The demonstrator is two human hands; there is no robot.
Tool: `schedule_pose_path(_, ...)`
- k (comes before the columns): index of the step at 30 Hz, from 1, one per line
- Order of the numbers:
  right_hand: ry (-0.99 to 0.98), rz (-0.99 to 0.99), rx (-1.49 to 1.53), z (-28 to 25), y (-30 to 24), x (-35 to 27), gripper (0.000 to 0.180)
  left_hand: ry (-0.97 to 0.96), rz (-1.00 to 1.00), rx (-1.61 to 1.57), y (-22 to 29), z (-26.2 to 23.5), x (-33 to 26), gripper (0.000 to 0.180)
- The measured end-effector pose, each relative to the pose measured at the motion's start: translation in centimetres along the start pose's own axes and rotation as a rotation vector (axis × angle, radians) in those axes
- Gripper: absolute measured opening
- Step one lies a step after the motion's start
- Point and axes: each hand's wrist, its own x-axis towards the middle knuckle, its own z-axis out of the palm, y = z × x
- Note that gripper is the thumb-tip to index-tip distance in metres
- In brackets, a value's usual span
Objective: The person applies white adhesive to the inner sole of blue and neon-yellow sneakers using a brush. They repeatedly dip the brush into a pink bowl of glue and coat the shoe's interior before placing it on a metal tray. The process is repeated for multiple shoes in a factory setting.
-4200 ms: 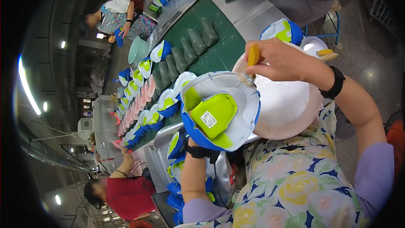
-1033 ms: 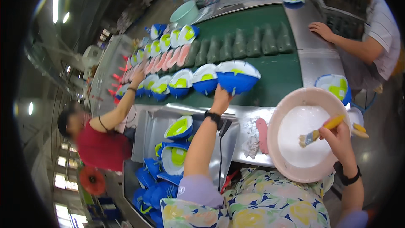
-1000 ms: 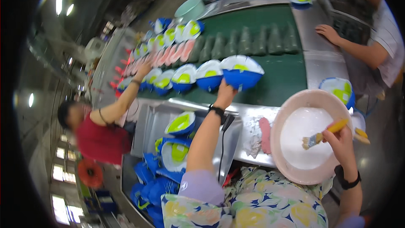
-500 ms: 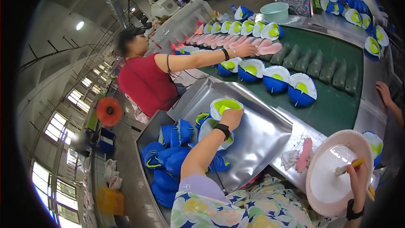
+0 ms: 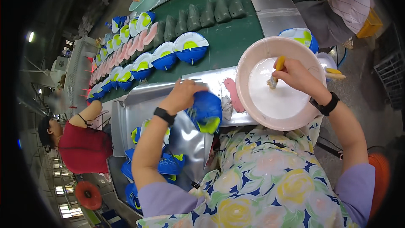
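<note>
My left hand (image 5: 182, 97) is closed on a blue shoe upper (image 5: 206, 112) with a yellow-green lining, held above the front of the metal tray, left of the basin. Part of that upper is smeared by motion. In my right hand (image 5: 298, 77) is a brush (image 5: 280, 63) with a yellow handle, its bristles over or at the white liquid (image 5: 263, 101). A pale pink basin (image 5: 246, 114) holds this liquid. More blue uppers (image 5: 171, 164) lie piled in the metal tray (image 5: 126, 122) beneath my left forearm.
On the green belt (image 5: 225, 36) stand rows of blue-white uppers (image 5: 190, 47), pink insoles (image 5: 139, 42) and dark foot-shaped lasts (image 5: 206, 14). A pink strip (image 5: 233, 95) and crumpled cloth (image 5: 227, 107) lie beside the basin. Another brush (image 5: 333, 74) rests right of it. Co-workers are at left, far end and right.
The view has turned, so the belt and basin sit further left. My left hand has lifted a blue upper from the tray toward the basin. My right hand still grips the brush.
</note>
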Motion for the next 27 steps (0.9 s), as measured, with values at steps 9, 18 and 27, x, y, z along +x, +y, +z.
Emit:
schedule_pose_path(9, -0.526, -0.164, -0.309, 4.6, -1.8, -1.8, 0.019, 0.069, -0.148, -0.836, 0.2, 8.7, -0.3, 0.069)
schedule_pose_path(18, -0.088, -0.152, -0.184, -5.2, -1.0, -4.0, 0.019, 0.518, -0.236, -0.324, 1.6, 6.8, 1.0, 0.029)
schedule_pose_path(27, 0.077, -0.585, 0.247, -7.2, -5.4, -2.0, 0.015, 0.393, 0.052, -1.974, 2.8, -2.0, 2.8, 0.052)
